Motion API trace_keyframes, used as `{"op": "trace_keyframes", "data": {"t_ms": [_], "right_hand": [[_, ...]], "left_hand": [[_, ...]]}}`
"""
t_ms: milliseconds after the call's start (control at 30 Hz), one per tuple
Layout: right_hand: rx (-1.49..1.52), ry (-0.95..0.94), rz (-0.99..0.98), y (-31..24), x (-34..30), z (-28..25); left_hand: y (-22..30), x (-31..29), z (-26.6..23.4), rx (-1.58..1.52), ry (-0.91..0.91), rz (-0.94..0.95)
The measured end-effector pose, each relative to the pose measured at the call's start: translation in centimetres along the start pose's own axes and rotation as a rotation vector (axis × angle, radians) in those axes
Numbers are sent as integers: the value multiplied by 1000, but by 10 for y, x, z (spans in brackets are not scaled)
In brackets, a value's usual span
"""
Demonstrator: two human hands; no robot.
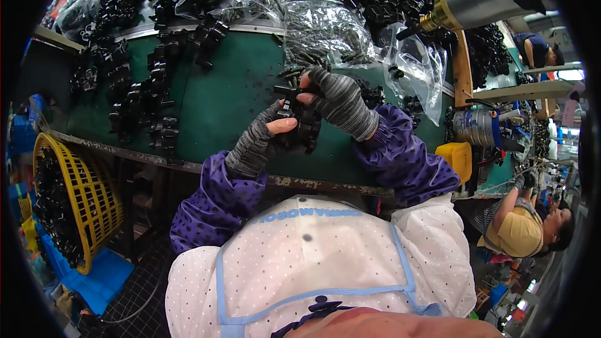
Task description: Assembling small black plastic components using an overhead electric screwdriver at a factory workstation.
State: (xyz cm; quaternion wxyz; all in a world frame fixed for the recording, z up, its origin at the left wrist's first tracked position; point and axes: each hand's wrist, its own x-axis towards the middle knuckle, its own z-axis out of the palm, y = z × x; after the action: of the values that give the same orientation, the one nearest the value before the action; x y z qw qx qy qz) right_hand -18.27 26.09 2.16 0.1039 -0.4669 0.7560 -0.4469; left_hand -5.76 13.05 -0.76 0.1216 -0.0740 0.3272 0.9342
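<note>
Both my hands wear grey fingerless gloves and meet over the green worktop. My left hand (266, 136) is closed round a black moulded plastic part (307, 126), its thumb lying along the near side. Just above that part, my right hand (338, 101) has its thumb and fingers bent together in a pinch. Whatever lies between those fingertips is too small to make out. Beyond the fingers, a clear plastic bag (328, 25) lies spread with many small dark metallic pieces in and in front of it.
Rows of black parts (156, 87) lie on the left of the worktop (213, 100), with heaps behind. A yellow basket (103, 197) of black parts stands lower left. At right are a metal power tool (482, 3), a yellow container (456, 161) and a co-worker (519, 225).
</note>
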Motion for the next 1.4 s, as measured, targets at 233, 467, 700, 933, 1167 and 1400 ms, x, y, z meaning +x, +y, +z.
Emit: {"op": "trace_keyframes", "data": {"t_ms": [233, 467, 700, 933, 1167, 1400], "right_hand": [[-226, 63, -225, 1, -6, 6], [-282, 27, -108, -7, 1, 5], [490, -345, 176, 13, 11, -38], [96, -370, 236, 1, -13, -27], [725, 394, 620, 121, 1, -177], [615, 997, 789, 210, 47, -241]], "left_hand": [[1, -3, 2, 26, 62, -4], [-15, 4, -13, 125, 44, 48], [-1, 3, -6, 149, 23, 48], [-2, 6, -1, 245, -31, 59], [91, -79, -57, 2260, 991, 563], [79, -90, -70, 2174, 997, -45]]}}
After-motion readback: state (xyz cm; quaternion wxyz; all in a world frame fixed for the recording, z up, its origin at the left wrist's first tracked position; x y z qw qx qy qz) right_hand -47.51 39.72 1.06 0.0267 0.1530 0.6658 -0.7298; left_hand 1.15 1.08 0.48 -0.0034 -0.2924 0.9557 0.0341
